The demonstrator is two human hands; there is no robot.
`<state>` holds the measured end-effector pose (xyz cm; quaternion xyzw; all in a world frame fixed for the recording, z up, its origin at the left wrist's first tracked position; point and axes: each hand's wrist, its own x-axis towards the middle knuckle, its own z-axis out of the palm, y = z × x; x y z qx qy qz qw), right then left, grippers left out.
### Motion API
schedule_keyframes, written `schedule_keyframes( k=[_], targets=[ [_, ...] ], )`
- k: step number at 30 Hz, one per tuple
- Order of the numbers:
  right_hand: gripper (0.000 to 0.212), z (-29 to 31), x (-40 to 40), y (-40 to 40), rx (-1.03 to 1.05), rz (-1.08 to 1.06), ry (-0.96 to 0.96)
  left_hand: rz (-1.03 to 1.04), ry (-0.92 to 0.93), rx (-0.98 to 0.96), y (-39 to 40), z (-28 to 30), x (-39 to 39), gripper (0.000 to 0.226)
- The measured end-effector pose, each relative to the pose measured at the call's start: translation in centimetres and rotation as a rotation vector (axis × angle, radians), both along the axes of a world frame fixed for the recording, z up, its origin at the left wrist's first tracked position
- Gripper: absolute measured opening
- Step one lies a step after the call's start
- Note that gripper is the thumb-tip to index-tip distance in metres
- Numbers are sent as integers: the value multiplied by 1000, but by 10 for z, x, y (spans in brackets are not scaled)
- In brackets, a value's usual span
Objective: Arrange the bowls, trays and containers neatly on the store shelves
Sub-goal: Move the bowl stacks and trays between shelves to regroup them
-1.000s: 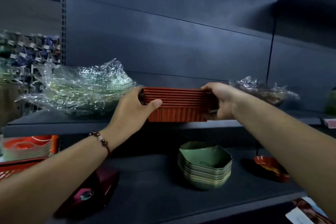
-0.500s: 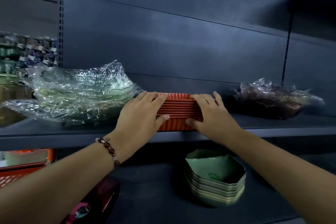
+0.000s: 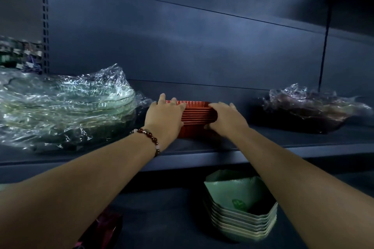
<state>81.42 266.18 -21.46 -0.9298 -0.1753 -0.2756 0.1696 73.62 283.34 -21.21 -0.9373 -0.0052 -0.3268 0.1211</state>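
Observation:
A stack of red ribbed trays (image 3: 197,114) stands on the upper shelf (image 3: 263,143), well back from its front edge. My left hand (image 3: 165,116), with a bead bracelet on the wrist, presses flat against the stack's left front. My right hand (image 3: 226,117) presses against its right front, fingers straight. Each hand covers one end of the stack. A plastic-wrapped bundle of pale green plates (image 3: 64,107) lies just left of the stack. A wrapped bundle of dark dishes (image 3: 307,111) sits to the right, with a gap between.
On the lower shelf, a stack of green hexagonal bowls (image 3: 240,206) stands below my right arm. A dark red box (image 3: 105,230) shows at the bottom left. Small hanging goods (image 3: 20,54) fill the far left. The dark back panel (image 3: 182,46) rises behind the upper shelf.
My hands went from gripping the ends of the red tray stack at the shelf's edge to pressing its front. The stack has slid deeper onto the shelf.

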Motion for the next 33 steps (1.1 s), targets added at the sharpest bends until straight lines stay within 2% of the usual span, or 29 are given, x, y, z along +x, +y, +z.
schedule_keyframes(
  k=[3,9,15,17,20,23,25,26,28,30,33],
  targets=[
    [68,0,5,4,-20,-24,-7,9,19,3,4,1,10,61],
    [79,-2,4,10,-62,-67,-7,38,42,-19,8,1,16,62],
    [96,9,-10,12,-189,-110,110,61,146,-2,8,2,-7,79],
    [97,11,-20,14,-263,-144,125,33,149,36,14,-3,-28,76],
    [90,6,-44,26,-386,-109,-38,-12,50,133,33,-10,-73,72],
    [82,7,-80,54,-448,99,-258,16,-39,175,67,-5,-119,73],
    [76,13,-103,76,-440,244,-272,51,-65,164,96,2,-144,72],
    [72,16,-114,86,-382,303,-227,67,-59,144,110,6,-154,71],
    [65,26,-131,107,-135,402,-11,97,-14,64,142,10,-168,72],
    [65,34,-140,129,204,468,328,81,-8,-58,167,10,-179,72],
    [80,37,-132,163,638,486,863,13,-105,-382,191,6,-188,73]
  ],
)
